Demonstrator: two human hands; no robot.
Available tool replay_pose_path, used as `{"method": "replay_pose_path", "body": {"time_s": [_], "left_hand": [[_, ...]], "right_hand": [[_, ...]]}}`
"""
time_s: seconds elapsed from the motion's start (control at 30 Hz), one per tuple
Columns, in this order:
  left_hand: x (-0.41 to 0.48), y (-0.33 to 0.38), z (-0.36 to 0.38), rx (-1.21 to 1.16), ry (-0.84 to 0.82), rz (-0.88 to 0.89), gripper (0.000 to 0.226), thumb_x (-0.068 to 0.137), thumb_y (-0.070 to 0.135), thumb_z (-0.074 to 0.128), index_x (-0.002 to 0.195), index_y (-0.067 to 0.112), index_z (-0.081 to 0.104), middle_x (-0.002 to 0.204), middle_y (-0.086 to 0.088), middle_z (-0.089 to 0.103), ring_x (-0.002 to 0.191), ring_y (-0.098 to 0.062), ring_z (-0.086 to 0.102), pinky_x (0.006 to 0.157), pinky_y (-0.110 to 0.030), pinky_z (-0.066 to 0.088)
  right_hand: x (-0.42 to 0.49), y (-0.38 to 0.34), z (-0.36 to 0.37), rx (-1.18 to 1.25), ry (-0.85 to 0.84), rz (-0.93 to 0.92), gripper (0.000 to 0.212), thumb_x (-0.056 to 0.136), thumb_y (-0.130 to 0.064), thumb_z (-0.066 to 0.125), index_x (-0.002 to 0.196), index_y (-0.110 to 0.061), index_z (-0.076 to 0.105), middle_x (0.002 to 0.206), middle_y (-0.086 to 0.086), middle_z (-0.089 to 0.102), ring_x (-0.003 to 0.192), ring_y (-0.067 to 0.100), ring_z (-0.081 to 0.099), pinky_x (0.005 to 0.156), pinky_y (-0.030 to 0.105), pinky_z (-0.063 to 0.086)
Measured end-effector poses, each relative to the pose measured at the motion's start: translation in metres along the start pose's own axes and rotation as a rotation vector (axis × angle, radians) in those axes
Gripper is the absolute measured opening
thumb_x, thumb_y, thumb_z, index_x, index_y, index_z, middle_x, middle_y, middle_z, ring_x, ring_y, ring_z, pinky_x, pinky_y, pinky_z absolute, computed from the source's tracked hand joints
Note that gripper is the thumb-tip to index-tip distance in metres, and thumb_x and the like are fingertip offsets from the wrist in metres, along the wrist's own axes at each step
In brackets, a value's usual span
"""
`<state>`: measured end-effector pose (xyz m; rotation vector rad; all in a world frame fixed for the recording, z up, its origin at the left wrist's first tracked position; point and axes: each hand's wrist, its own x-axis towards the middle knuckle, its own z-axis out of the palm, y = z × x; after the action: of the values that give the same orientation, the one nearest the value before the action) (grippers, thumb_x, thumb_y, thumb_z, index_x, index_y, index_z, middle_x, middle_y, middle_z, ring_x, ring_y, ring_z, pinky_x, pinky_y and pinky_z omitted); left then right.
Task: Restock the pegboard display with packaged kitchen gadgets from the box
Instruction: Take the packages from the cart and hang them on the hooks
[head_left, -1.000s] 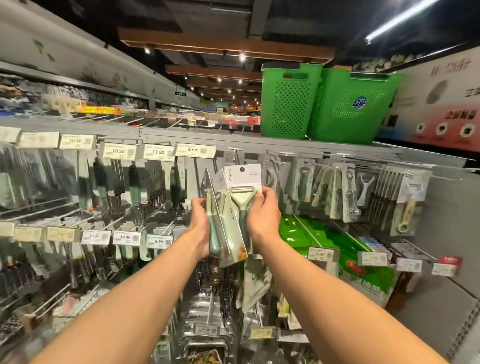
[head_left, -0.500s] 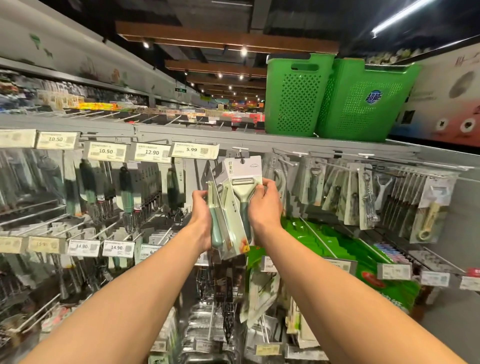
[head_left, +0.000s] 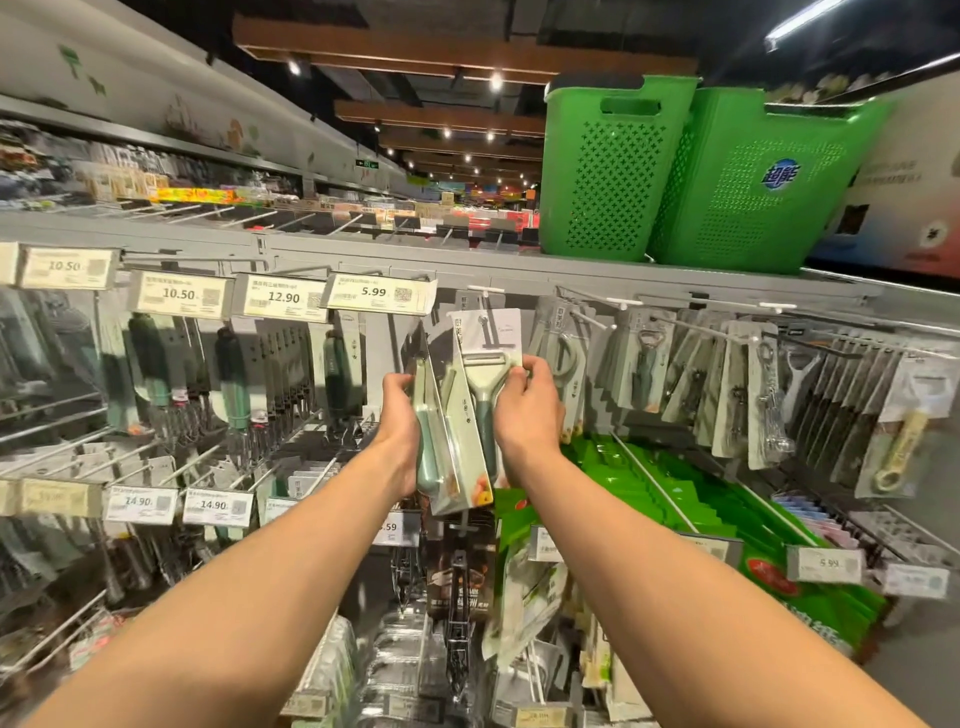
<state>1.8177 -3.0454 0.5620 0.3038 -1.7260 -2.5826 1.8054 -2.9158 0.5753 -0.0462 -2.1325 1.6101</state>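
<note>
The grey pegboard display (head_left: 389, 353) fills the middle of the frame, its metal hooks (head_left: 654, 483) reaching forward. Carded gadgets (head_left: 737, 395) hang in rows at the right, dark-handled tools (head_left: 234, 384) at the left, and green packs (head_left: 675, 499) lower right. Price tags (head_left: 382, 293) line the top row. On the top shelf (head_left: 311, 244), upper right, two green baskets (head_left: 613, 171) stand side by side.

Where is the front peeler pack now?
Centre of the head view: the right hand holds the peeler pack right of the 5.99 tag, beside the left hand.
</note>
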Motion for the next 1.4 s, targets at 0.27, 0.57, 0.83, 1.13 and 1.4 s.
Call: {"method": "replay_pose_path", "body": {"time_s": [0.27,0.57,0.83,1.13,1.4], "left_hand": [[0.017,0.001,-0.006,0.006,0.033,0.040,0.064,0.103,0.060,0.029,0.101,0.011,0.070,0.082,-0.014,0.075,0.069,-0.029,0.070,0.076,-0.039,0.056],[-0.017,0.000,-0.012,0.015,0.059,0.065,0.062,0.095,0.061,0.049,0.121,0.011,0.074,0.103,-0.016,0.078,0.087,-0.034,0.074,0.094,-0.050,0.059],[-0.046,-0.007,-0.009,-0.009,0.138,0.056,0.058,0.088,0.067,0.053,0.101,0.017,0.080,0.101,-0.017,0.080,0.100,-0.039,0.077,0.099,-0.060,0.057],[-0.056,-0.005,0.003,-0.053,0.131,0.029,0.065,0.101,0.057,0.038,0.122,0.006,0.072,0.106,-0.022,0.078,0.098,-0.037,0.075,0.089,-0.046,0.058],[-0.036,-0.001,0.007,-0.019,0.102,0.037,0.059,0.101,0.058,0.037,0.110,0.009,0.069,0.105,-0.021,0.078,0.090,-0.034,0.073,0.083,-0.041,0.057]], "right_hand": [[0.022,0.010,0.014,-0.035,0.012,0.075,0.021,0.110,-0.030,0.038,0.124,-0.028,0.054,0.104,0.003,0.064,0.085,0.018,0.059,0.072,0.030,0.039],[-0.024,-0.005,-0.003,0.121,-0.041,-0.139,0.023,0.102,-0.052,0.052,0.101,-0.030,0.061,0.089,-0.007,0.070,0.078,0.010,0.067,0.069,0.026,0.054],[-0.060,-0.003,-0.017,0.054,-0.125,-0.270,0.019,0.104,-0.043,0.054,0.113,-0.028,0.061,0.086,-0.009,0.070,0.073,0.003,0.064,0.069,0.024,0.053],[-0.060,-0.009,-0.029,0.037,-0.033,-0.245,0.020,0.109,-0.039,0.044,0.115,-0.023,0.054,0.087,-0.007,0.066,0.079,0.010,0.061,0.069,0.027,0.043],[-0.040,-0.003,-0.024,0.029,-0.015,-0.173,0.021,0.109,-0.040,0.042,0.111,-0.023,0.054,0.086,-0.004,0.069,0.078,0.013,0.063,0.067,0.027,0.041]]}}
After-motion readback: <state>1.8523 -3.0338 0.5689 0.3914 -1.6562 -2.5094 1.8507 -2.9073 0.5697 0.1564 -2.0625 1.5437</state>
